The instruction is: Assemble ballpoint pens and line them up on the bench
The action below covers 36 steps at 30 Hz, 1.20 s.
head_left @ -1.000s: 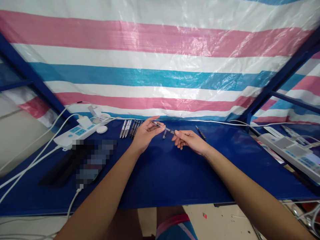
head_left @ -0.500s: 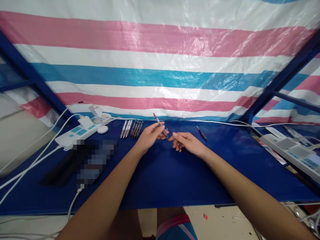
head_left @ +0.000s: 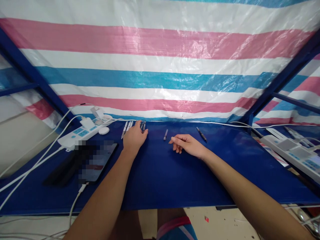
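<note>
At the back of the table, my left hand (head_left: 134,137) rests over a row of pens, thumb apart from the index finger. White pens (head_left: 124,129) stick out on its left side. Dark pens (head_left: 144,126) show between its thumb and index finger; the others are covered by the hand. Beneath my left palm the view is hidden. My right hand (head_left: 186,145) lies at mid-table with loosely curled fingers, and nothing is visible in it. Just left of it is a short clear pen part (head_left: 165,134). Behind and right of it lies a dark pen (head_left: 201,134).
On the left are a white power strip (head_left: 78,134) with plugs and cables, a round white disc (head_left: 103,130), and a phone (head_left: 106,160) on a white cable. Another power strip (head_left: 290,150) stands on the right. Blue frame posts and a striped sheet (head_left: 160,78) border the back.
My left hand has moved left from mid-table to the pen row. The pen it held is no longer visible in it. The short pen part is now uncovered. My right hand has barely moved.
</note>
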Each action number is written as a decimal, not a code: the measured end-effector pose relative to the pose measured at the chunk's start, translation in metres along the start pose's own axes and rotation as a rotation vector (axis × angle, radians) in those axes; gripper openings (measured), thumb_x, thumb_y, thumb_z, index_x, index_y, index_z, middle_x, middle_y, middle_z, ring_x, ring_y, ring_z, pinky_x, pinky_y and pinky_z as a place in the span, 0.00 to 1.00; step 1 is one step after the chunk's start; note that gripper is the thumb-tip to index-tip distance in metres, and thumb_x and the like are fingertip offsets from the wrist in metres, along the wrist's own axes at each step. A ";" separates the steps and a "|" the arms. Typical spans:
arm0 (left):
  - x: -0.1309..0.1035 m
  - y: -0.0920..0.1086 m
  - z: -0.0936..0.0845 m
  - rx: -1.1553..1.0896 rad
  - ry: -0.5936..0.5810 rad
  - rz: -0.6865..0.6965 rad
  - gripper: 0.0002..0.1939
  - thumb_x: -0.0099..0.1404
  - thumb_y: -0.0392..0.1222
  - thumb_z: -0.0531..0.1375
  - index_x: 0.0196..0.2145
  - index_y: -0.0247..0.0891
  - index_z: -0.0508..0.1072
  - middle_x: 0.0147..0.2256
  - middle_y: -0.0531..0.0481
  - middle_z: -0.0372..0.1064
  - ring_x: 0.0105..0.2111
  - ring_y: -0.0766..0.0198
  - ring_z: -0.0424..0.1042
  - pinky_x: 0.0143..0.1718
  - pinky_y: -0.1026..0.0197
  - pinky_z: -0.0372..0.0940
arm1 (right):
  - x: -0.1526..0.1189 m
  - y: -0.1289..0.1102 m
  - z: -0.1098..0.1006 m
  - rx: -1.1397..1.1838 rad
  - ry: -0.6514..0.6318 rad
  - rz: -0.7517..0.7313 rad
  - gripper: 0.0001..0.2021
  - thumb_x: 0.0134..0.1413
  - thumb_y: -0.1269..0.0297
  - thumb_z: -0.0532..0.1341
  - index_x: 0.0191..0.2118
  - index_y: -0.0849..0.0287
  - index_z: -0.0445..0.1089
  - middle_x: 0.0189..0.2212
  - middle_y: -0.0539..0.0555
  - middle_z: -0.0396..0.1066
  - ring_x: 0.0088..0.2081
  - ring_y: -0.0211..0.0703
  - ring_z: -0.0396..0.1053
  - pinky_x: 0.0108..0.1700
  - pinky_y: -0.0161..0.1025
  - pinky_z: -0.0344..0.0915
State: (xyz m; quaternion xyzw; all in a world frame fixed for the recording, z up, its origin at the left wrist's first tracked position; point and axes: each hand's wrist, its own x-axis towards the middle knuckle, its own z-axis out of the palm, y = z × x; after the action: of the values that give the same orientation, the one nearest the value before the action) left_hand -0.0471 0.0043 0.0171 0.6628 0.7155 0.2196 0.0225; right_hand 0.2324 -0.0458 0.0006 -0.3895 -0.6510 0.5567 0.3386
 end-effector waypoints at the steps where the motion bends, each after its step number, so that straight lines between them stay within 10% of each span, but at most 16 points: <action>1: 0.001 -0.001 0.001 0.023 -0.010 -0.008 0.30 0.71 0.54 0.63 0.67 0.45 0.69 0.42 0.43 0.83 0.49 0.41 0.80 0.49 0.47 0.71 | 0.000 0.000 0.000 -0.001 -0.001 -0.001 0.25 0.67 0.38 0.65 0.44 0.60 0.80 0.30 0.53 0.78 0.28 0.38 0.74 0.32 0.37 0.71; 21: 0.009 -0.011 0.004 0.045 0.040 0.014 0.26 0.71 0.54 0.62 0.61 0.43 0.75 0.57 0.37 0.77 0.55 0.38 0.76 0.53 0.43 0.71 | 0.000 0.000 -0.001 -0.027 -0.024 -0.001 0.24 0.68 0.39 0.64 0.44 0.59 0.79 0.31 0.54 0.79 0.29 0.39 0.74 0.32 0.37 0.71; 28: -0.010 0.014 0.014 -0.239 -0.032 0.374 0.18 0.75 0.48 0.59 0.56 0.40 0.80 0.43 0.42 0.78 0.49 0.49 0.76 0.59 0.49 0.68 | 0.000 0.000 -0.008 -0.115 0.000 -0.026 0.25 0.67 0.37 0.63 0.43 0.58 0.78 0.32 0.54 0.79 0.28 0.40 0.73 0.30 0.37 0.68; 36: -0.037 0.033 0.027 -0.241 -0.254 0.639 0.21 0.78 0.53 0.57 0.60 0.47 0.81 0.69 0.41 0.67 0.70 0.40 0.60 0.68 0.35 0.58 | -0.009 0.002 -0.086 -0.848 0.684 0.081 0.14 0.65 0.50 0.66 0.36 0.55 0.75 0.32 0.56 0.79 0.34 0.49 0.75 0.36 0.41 0.64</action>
State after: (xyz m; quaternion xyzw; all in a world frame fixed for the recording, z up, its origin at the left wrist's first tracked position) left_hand -0.0028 -0.0231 -0.0051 0.8675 0.4328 0.2144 0.1193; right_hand 0.3118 -0.0146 0.0119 -0.6755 -0.6557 0.0994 0.3224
